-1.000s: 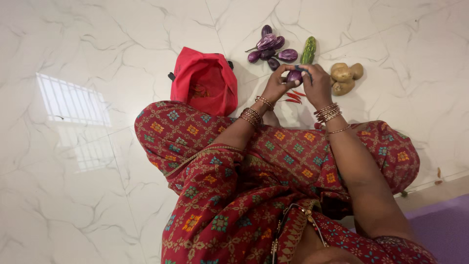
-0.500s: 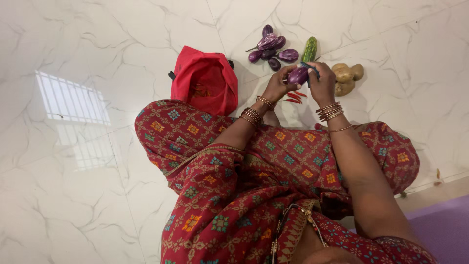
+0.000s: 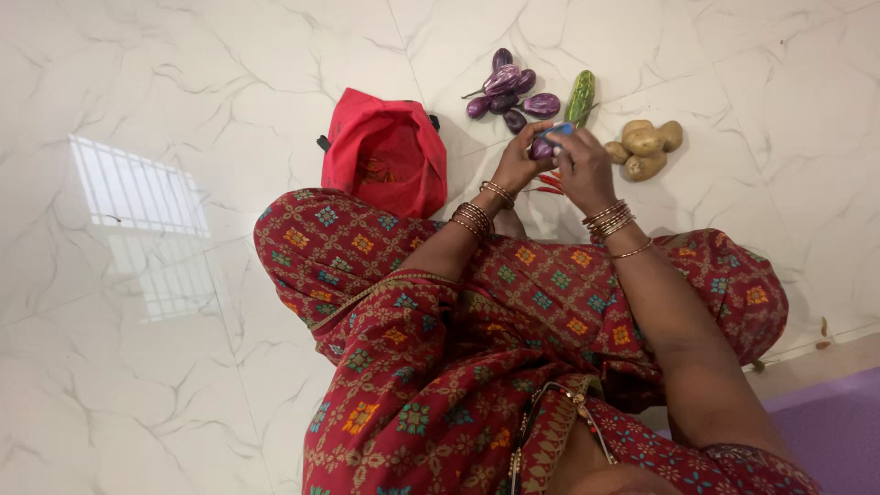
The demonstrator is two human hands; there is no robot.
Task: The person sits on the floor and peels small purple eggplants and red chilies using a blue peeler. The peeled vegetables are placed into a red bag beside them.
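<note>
My left hand (image 3: 516, 163) is closed around a small purple eggplant (image 3: 542, 147), held above the white marble floor in front of my knees. My right hand (image 3: 581, 165) presses against the eggplant from the right and grips a small blue-handled tool (image 3: 560, 130) at its top; the tool's blade is hidden. Both wrists wear several bangles. My lap is draped in red patterned cloth (image 3: 513, 312).
On the floor beyond my hands lie a pile of small purple eggplants (image 3: 509, 88), a green cucumber (image 3: 580, 95), several potatoes (image 3: 645, 141) and red chillies (image 3: 548, 184). A red cloth bag (image 3: 385, 151) sits to the left. A purple mat (image 3: 825, 431) lies at lower right.
My right hand has slid left with the blue tool, now covering most of the eggplant. The potatoes behind it show more. My left hand has barely moved.
</note>
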